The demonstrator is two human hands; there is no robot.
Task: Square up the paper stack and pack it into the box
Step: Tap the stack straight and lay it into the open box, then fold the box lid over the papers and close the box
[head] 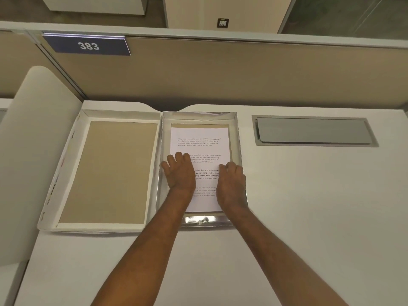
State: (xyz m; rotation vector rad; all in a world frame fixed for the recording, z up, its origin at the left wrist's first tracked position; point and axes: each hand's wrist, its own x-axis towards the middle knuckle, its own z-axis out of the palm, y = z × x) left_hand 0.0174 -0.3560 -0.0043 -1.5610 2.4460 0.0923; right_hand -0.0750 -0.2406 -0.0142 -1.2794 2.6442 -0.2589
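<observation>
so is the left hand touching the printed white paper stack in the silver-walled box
Touching. The head view shows the left hand lying flat, palm down, on the printed white paper stack inside the silver-walled box, with no gap visible.

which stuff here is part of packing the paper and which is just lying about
Job:
- paper, lying in the box
- box
- lid, open beside the box
- left hand and right hand, flat on the paper

Lying about:
- grey desk flap
- 383 sign
- wall socket

Both forearms are bare with no sleeves showing; the left hand and right hand wear no gloves, rings or watch.
</observation>
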